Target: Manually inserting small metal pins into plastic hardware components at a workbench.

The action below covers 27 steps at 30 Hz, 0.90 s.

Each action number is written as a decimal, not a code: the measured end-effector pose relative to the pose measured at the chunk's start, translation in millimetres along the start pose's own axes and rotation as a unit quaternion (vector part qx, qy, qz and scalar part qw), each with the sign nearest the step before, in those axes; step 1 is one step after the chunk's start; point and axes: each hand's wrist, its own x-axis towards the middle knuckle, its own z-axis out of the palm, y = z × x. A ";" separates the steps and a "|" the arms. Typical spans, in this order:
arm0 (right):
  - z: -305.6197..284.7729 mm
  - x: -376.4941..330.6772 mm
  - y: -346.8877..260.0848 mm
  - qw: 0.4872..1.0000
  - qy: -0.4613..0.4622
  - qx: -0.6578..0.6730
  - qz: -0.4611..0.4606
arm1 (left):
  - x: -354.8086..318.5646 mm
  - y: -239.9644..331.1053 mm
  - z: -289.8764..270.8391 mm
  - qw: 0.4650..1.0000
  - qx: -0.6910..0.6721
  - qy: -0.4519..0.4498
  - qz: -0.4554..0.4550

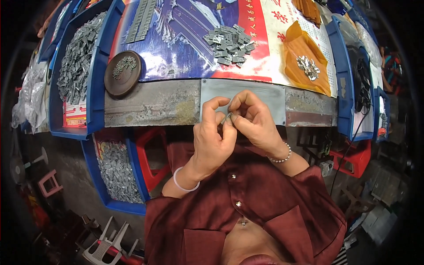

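Observation:
My left hand [213, 138] and my right hand [255, 118] meet above the table's front edge, fingertips pinched together. Between them is a small greyish piece [229, 118], mostly covered by the fingers; its kind cannot be made out. Under the hands lies a pale grey plate [243, 90] on the table edge. Just beyond is a loose heap of small grey rectangular parts [229, 44]. To the left, a round dark dish [117, 86] carries tiny metal bits. On the right, small shiny metal pieces [308, 67] lie on orange-brown paper [296, 42].
A blue bin [90, 95] of grey parts stands at the left, with another blue bin [139, 176] of parts lower down. Flat grey strips [142, 22] lie at the back. A blue tray [346, 95] holding black cable borders the right. Red stools [154, 172] stand under the table.

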 end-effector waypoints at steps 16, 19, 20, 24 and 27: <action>11.7 3.8 -5.4 0.999 -0.002 0.038 0.030 | -8.3 -8.3 -14.0 0.989 -0.126 -0.050 -0.053; 14.0 3.5 -8.4 0.999 -0.009 0.032 0.036 | -8.5 -6.5 -16.9 0.991 -0.109 -0.051 -0.055; 14.6 3.6 -9.3 0.999 -0.012 0.028 0.043 | -8.4 -6.3 -17.7 0.993 -0.094 -0.047 -0.052; 15.4 1.6 -7.7 0.999 -0.020 0.034 0.031 | -8.5 -6.4 -18.9 0.991 -0.110 -0.047 -0.058; 17.5 1.2 -8.4 0.998 -0.018 0.054 0.033 | -7.6 -5.2 -19.8 0.992 -0.105 -0.043 -0.051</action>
